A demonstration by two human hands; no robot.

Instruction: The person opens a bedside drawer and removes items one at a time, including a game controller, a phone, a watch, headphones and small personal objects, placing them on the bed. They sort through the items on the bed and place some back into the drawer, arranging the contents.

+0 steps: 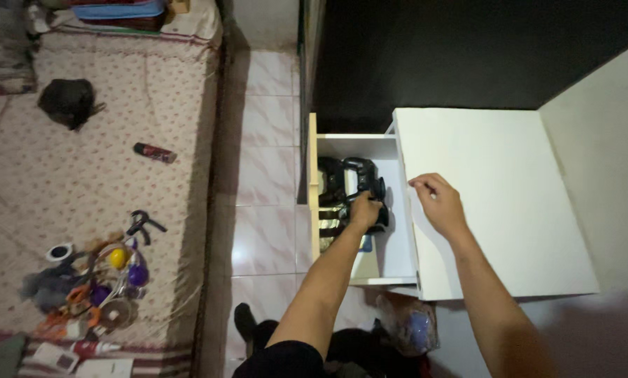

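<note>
At the far left lies one mattress (83, 175) with a flowered sheet. On it I count one dark bundle (67, 102) toward the far end, one small red and black can (154, 152) further right, and near me a heap of small colourful things (97, 287) too jumbled to count. Right of the mattress runs a strip of pale tiled floor (261, 175).

Next comes one open white drawer (391, 259), pulled out toward the left from one white cabinet (482, 203). Inside the drawer sit black game controllers (352, 189); I can make out two, though they overlap and there may be more. My left hand (364, 210) is down in the drawer, fingers curled closed around the nearer controller. My right hand (438, 203) rests on the cabinet top just beside the drawer's edge, fingers bent inward and holding nothing. Near me, below the drawer, one clear plastic bag (408, 325) lies on the floor.
</note>
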